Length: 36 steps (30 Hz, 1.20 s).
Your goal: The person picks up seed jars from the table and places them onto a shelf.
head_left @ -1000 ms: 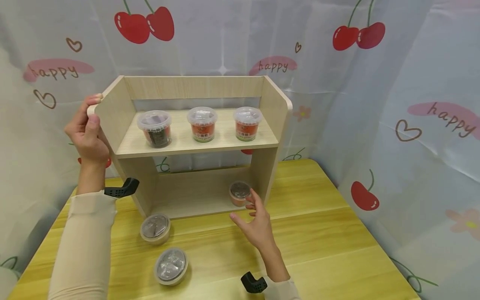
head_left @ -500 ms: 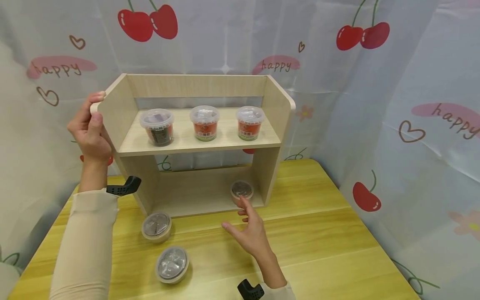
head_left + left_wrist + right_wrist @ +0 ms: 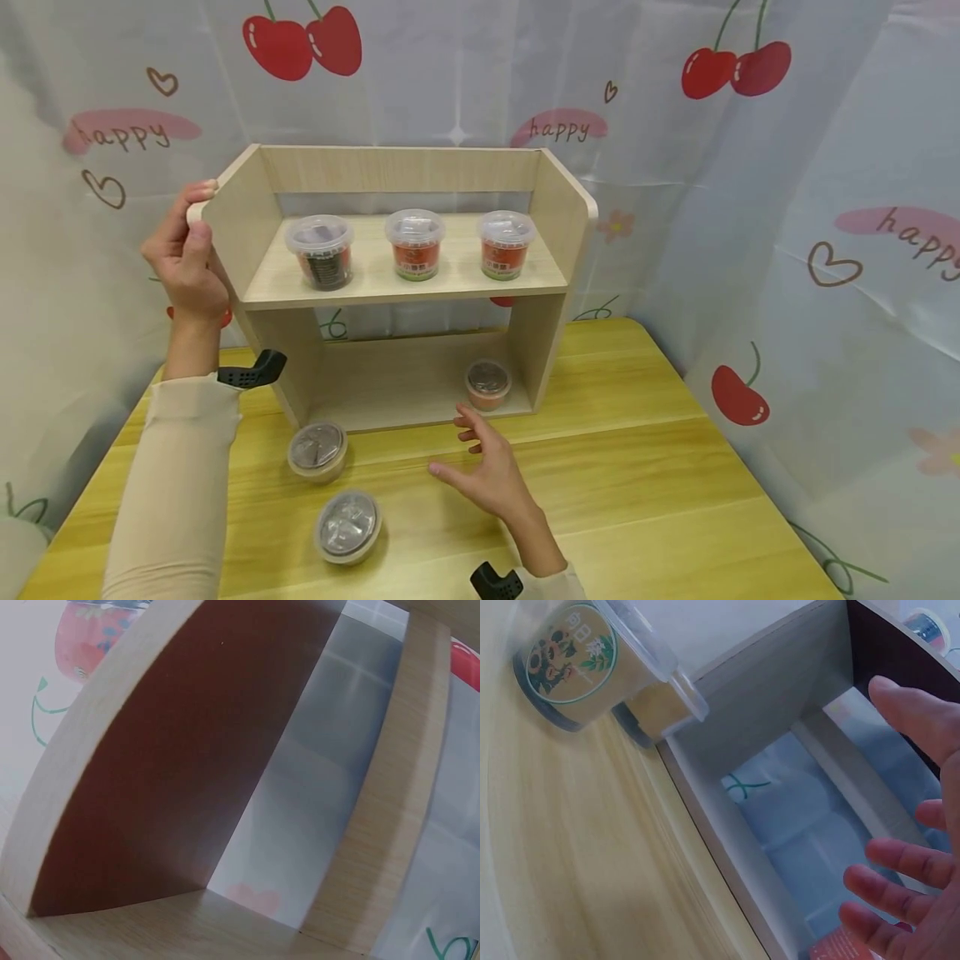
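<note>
My left hand (image 3: 187,254) grips the upper front corner of the left side panel of a small two-tier wooden shelf (image 3: 405,169). My right hand (image 3: 487,473), fingers spread and holding nothing, hovers over the table just in front of the shelf. Nearest to it is a lidded plastic cup (image 3: 487,385) at the right end of the lower tier. Three more lidded cups stand on the upper tier: a left cup (image 3: 321,252), a middle cup (image 3: 416,245) and a right cup (image 3: 506,245). In the right wrist view, part of a red cup (image 3: 838,946) shows beyond my fingertips.
Two lidded cups stand on the yellow wooden table (image 3: 630,467): a farther cup (image 3: 318,452) by the shelf's front left corner, and a nearer cup (image 3: 348,527), whose sunflower label (image 3: 571,652) shows in the right wrist view. A cherry-print curtain (image 3: 450,75) hangs behind.
My right hand has drawn back from the cup on the lower tier, towards me and to the left. My left hand keeps its grip on the shelf. The head view has shifted slightly.
</note>
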### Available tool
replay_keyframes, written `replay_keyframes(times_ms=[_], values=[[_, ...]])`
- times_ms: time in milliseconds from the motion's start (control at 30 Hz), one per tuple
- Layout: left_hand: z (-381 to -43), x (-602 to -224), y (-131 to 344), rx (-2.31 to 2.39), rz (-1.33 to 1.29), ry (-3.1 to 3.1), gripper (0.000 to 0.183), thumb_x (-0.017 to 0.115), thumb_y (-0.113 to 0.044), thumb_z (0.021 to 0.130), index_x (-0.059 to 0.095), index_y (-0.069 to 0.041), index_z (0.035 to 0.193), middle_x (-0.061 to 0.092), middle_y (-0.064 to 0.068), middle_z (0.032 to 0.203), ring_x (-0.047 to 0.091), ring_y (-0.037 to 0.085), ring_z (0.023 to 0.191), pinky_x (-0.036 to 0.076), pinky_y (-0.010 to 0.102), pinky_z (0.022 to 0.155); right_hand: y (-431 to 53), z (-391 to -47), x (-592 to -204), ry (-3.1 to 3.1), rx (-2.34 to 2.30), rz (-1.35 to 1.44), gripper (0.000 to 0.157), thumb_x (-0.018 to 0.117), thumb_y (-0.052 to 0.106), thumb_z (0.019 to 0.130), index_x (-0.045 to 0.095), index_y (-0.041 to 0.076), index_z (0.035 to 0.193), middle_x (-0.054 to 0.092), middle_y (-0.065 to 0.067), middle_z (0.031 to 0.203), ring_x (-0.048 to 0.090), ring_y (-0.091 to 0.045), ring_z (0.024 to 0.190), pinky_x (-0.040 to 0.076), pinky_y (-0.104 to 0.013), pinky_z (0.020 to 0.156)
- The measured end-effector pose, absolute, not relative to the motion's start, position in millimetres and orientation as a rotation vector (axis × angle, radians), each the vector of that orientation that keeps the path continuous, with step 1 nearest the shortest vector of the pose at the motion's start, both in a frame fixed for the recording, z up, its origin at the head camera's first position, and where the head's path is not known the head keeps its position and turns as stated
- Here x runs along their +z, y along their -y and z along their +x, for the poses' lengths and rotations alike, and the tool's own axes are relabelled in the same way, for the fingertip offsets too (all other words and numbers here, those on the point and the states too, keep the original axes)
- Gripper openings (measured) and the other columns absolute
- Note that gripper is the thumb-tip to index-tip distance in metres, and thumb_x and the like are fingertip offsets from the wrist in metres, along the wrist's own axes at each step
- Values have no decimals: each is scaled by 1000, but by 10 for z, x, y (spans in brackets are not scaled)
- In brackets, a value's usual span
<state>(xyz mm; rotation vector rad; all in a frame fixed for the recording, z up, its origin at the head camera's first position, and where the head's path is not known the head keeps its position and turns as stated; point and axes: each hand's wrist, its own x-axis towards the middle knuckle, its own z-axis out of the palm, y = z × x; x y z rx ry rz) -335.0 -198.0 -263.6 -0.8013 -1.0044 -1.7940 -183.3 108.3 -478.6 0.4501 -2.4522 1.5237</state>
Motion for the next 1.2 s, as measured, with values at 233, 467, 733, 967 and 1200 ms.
replay_keyframes(times_ms=[233, 467, 733, 967, 1200], values=[[-3359, -2642, 1977, -1780, -802, 1017, 27, 49, 0, 82, 66, 15, 98, 69, 19, 103, 59, 28, 96, 44, 29, 84, -1035, -1830, -4818, 2473, 1536, 560, 80, 84, 35, 77, 47, 13, 145, 59, -3, 128, 59, -20, 106, 50, -35, 85], [-3364, -2637, 1970, -1788, -802, 1021, 28, 49, 0, 83, 67, 15, 98, 69, 19, 104, 59, 28, 97, 45, 30, 85, -956, -1831, -4855, 2508, 1629, 588, 83, 83, 35, 77, 43, 17, 148, 59, -4, 128, 58, -20, 106, 51, -44, 87], [-3366, -2633, 1971, -1773, -795, 1034, 29, 47, 0, 82, 67, 14, 99, 69, 18, 103, 59, 28, 98, 44, 30, 86, -826, -1801, -4942, 2564, 1691, 645, 86, 84, 37, 76, 42, 17, 148, 58, -5, 130, 60, -25, 108, 50, -46, 91], [-3357, -2630, 1978, -1752, -793, 1045, 30, 47, -1, 82, 67, 14, 98, 69, 18, 103, 59, 27, 98, 44, 29, 86, -686, -1771, -5037, 2598, 1628, 749, 90, 87, 37, 73, 42, 18, 149, 59, -5, 129, 62, -27, 106, 51, -38, 88], [-3358, -2648, 2006, -1753, -780, 1059, 30, 46, -1, 82, 67, 13, 99, 69, 17, 104, 59, 27, 99, 43, 30, 87, -576, -1733, -5132, 2619, 1621, 833, 94, 90, 33, 70, 41, 16, 149, 58, -13, 129, 61, -21, 105, 50, -32, 90]])
